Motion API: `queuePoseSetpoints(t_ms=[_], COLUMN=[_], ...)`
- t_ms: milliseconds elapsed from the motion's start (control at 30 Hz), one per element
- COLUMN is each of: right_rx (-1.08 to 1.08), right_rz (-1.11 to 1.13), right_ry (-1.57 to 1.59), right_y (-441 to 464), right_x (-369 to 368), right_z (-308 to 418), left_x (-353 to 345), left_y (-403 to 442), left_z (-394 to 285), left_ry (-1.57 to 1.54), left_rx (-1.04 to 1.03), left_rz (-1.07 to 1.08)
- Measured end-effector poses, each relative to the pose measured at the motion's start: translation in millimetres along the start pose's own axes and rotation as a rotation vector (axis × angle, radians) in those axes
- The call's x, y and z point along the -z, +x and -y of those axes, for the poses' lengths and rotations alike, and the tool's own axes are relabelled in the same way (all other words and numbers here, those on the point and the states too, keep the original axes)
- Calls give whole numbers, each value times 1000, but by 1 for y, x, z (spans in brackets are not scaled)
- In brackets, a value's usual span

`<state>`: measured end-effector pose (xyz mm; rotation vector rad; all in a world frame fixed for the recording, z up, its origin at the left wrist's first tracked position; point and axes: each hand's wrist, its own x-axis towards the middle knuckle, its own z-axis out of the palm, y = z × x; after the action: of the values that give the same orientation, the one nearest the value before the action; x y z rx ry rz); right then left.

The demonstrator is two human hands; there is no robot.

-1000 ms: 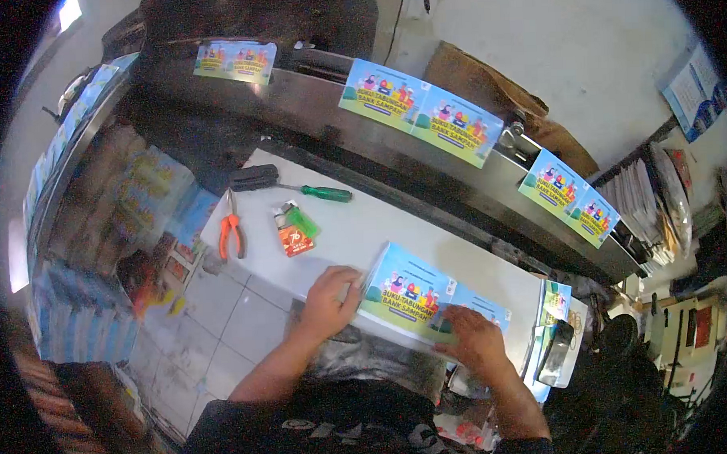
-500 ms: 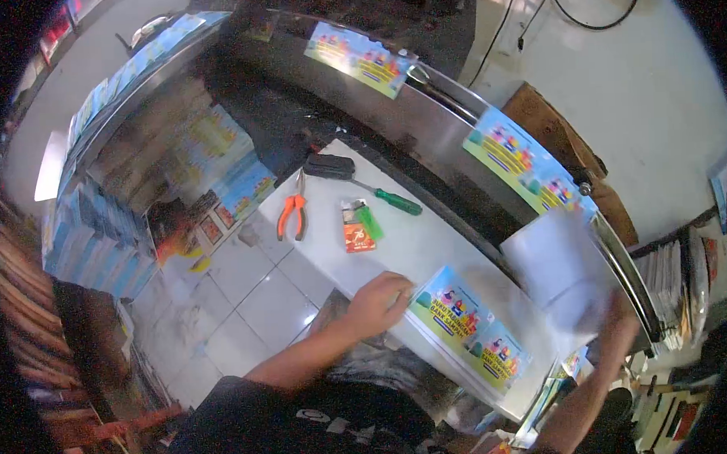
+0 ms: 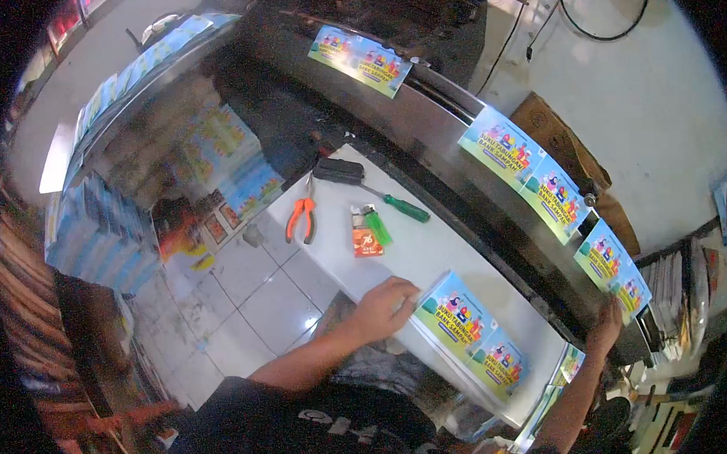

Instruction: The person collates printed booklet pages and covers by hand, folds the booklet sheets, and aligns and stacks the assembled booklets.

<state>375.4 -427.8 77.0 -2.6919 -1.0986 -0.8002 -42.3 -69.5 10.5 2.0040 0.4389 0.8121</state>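
A stack of printed covers (image 3: 470, 335), blue and yellow-green with cartoon figures, lies on the white bench. My left hand (image 3: 389, 304) rests at the stack's upper left edge, its fingers curled against the sheets. At the right, my right hand (image 3: 607, 329) pinches the lower end of a single printed cover (image 3: 612, 270), which lies against the dark metal rail of the machine. Two similar printed covers, one in the middle (image 3: 526, 173) and one farther off (image 3: 360, 59), lie along the same rail, apart from my hands.
On the white bench (image 3: 436, 240) are orange-handled pliers (image 3: 301, 217), a green screwdriver (image 3: 405, 208), a black block-shaped object (image 3: 338, 171), a green lighter (image 3: 377, 228) and an orange packet (image 3: 367, 243). Tall stacks of printed booklets (image 3: 100, 236) stand at the left. The machine's rail (image 3: 432, 132) curves across.
The blurred pale sheet in my right hand has come to rest on the rail, printed side showing. My left hand stays at the stack. The view has shifted slightly.
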Motion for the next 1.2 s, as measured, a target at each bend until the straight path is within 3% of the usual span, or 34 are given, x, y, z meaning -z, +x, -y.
queuePoseSetpoints(t_ms=[33, 100, 133, 167, 200, 267, 300, 367, 700, 800, 833, 900, 967, 1000, 1067, 1100, 1200], right_rx=[-6, -213, -174, 24, 157, 292, 368, 318, 301, 324, 173, 193, 99, -115, -79, -30, 150], right_rz=[0, 391, 467, 440, 570, 738, 683, 761, 701, 811, 931, 830, 414, 380, -167, -416, -484], right_ry=[-5, 119, 278, 296, 334, 309, 295, 294, 313, 461, 356, 312, 216, 321, 8, 8, -264], right_y=[-3, -18, -23, -42, -62, -87, -97, -111, -113, -82, -67, -55, -26, 1, 22, 46, 79], right_x=[10, 28, 40, 39, 43, 55, 69, 65, 80, 98, 104, 97, 100, 126, 115, 128, 116], right_z=[20, 88, 134, 166, 195, 245, 255, 252, 258, 250, 247, 205, 146, 133, 61, 58, 36], left_x=[-1, -3, -3, -2, 0, 4, 4, 4, 1, 2, 2, 0, -1, -1, -2, -3, -5], left_y=[0, 1, 2, 3, 3, 4, 3, 4, 4, 4, 3, 2, 1, 1, 1, 1, 1], left_z=[0, -1, -1, -4, -8, -8, -7, -6, -10, -11, -11, -5, -3, -3, -2, -2, -2], left_ry=[5, 12, 26, 27, 21, 29, 15, 2, 46, 47, 52, 57, 64, 54, 45, 44, 46], left_rx=[-6, -4, 2, -1, 25, 43, 35, 27, -23, -21, -18, -42, -66, -70, -71, -76, -74], left_rz=[-7, -3, -4, -6, 13, 22, 26, 26, 2, 5, 12, 15, 19, 3, -18, -27, -35])
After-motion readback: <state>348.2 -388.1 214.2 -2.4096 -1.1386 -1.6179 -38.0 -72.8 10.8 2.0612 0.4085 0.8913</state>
